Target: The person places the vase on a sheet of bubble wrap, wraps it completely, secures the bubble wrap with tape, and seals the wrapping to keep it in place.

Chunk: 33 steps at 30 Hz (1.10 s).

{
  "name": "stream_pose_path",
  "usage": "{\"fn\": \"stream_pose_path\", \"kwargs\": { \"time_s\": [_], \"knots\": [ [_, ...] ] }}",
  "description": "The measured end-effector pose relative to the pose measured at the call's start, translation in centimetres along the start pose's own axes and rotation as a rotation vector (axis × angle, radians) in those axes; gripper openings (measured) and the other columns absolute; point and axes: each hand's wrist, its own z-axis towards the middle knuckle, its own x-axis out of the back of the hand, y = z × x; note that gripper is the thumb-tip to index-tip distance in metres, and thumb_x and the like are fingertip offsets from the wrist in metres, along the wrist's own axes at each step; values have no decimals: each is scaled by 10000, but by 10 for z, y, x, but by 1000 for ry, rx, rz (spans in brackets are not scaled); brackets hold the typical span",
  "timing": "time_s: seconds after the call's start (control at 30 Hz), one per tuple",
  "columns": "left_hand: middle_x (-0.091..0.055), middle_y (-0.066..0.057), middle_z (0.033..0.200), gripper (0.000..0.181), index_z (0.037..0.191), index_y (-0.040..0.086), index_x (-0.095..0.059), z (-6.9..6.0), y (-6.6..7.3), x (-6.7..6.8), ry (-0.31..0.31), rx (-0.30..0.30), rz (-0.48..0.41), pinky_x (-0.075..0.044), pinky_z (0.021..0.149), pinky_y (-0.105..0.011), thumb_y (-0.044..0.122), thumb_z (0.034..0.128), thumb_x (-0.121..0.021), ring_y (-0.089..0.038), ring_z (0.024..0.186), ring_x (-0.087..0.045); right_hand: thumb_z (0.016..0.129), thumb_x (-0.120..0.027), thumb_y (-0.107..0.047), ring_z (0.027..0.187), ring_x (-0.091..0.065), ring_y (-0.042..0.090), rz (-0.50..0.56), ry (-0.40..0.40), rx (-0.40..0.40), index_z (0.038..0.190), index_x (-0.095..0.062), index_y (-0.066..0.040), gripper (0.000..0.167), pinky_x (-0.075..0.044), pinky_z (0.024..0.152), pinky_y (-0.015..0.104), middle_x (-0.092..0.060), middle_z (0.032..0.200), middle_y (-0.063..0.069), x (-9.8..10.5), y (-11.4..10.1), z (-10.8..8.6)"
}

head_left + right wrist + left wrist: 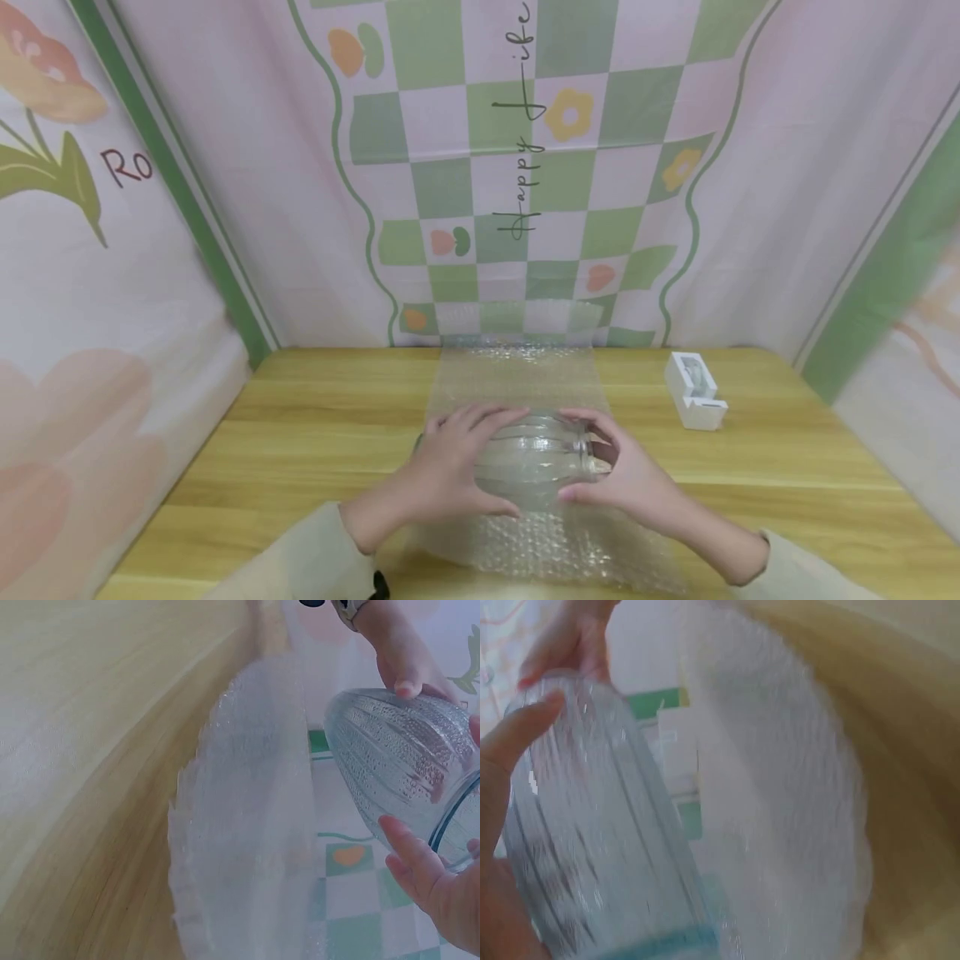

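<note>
Showing from head only: "Happy" lettering (519,187) beyond hands (450,467) (630,475) gripping jar (532,457).

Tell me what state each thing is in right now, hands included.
Left hand, curved round the closed end of the glass vase
Right hand, holding its mouth end
Glass vase, on its side, not wrapped
Bubble wrap, spread out beneath the vase
White holder, on the table, untouched
</note>
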Motion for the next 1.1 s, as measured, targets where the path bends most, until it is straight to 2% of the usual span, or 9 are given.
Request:
{"fn": "stream_pose_path", "kwargs": {
  "time_s": [0.13, 0.27, 0.33, 0.47, 0.57, 0.7, 0.83, 0.97, 1.1],
  "knots": [
    [-395, -2, 1594, 1091, 1592, 245, -344, -4, -15, 6, -11, -65, -83, -334, 1098, -663, 482, 698, -922, -261, 1439, -377, 762, -870, 15, 1233, -499, 564, 20, 18, 19, 1477, -394, 61, 860, -611, 828, 360, -366, 1502, 350, 5, 0, -3],
    [-345, 10, 1626, 1164, 1617, 246, -287, -8, -31, 8, -49, -105, -103, -351, 1124, -620, 446, 675, -942, -267, 1456, -359, 761, -860, 32, 1241, -477, 585, 29, 21, 16, 1475, -407, 47, 846, -615, 819, 376, -353, 1515, 352, 9, 2, -8],
    [-323, 10, 1637, 1194, 1625, 243, -266, -10, -37, 8, -87, -93, -127, -350, 1145, -577, 422, 664, -951, -269, 1467, -346, 767, -855, 24, 1249, -462, 600, 20, 23, 5, 1475, -409, 42, 837, -615, 817, 373, -345, 1521, 349, 12, 4, -10],
    [-297, 34, 1650, 1170, 1632, 236, -248, -13, -44, 5, -206, 1, -229, -313, 1187, -492, 315, 696, -946, -235, 1482, -328, 781, -842, 20, 1255, -437, 626, 15, 17, -6, 1474, -402, 43, 821, -613, 823, 377, -320, 1534, 357, 18, 10, -15],
    [-314, 7, 1647, 1108, 1624, 188, -278, -14, -44, 1, -257, 46, -265, -295, 1199, -469, 254, 729, -928, -236, 1478, -340, 783, -832, 32, 1243, -470, 588, 25, 1, 1, 1471, -376, 78, 827, -615, 822, 391, -304, 1531, 380, 22, 16, -17],
    [-363, -31, 1625, 1088, 1609, 170, -319, -15, -39, -5, -255, 73, -239, -308, 1195, -463, 274, 719, -936, -251, 1463, -373, 783, -814, 52, 1222, -571, 329, 25, -31, 30, 1470, -354, 106, 828, -611, 837, 388, -337, 1494, 392, 27, 25, -18],
    [-396, -15, 1604, 1100, 1606, 202, -330, -15, -34, -11, -252, 105, -218, -340, 1178, -465, 322, 702, -945, -247, 1442, -407, 802, -791, 67, 1191, -577, 97, 39, -76, 53, 1476, -356, 85, 803, -611, 838, 408, -351, 1481, 373, 33, 33, -18],
    [-400, -17, 1601, 1103, 1606, 212, -327, -14, -32, -18, -253, 100, -190, -347, 1176, -447, 340, 701, -945, -242, 1437, -415, 816, -783, 64, 1226, -539, 31, 49, -114, 53, 1493, -378, 11, 790, -603, 866, 403, -306, 1499, 381, 38, 40, -19],
    [-427, -35, 1585, 1085, 1588, 174, -360, -12, -32, -23, -245, 82, -173, -355, 1173, -431, 334, 693, -953, -248, 1423, -436, 809, -788, 61, 1230, -553, 77, 31, -146, 57, 1494, -381, -33, 802, -595, 887, 391, -288, 1491, 399, 43, 45, -19]
  ]
}}
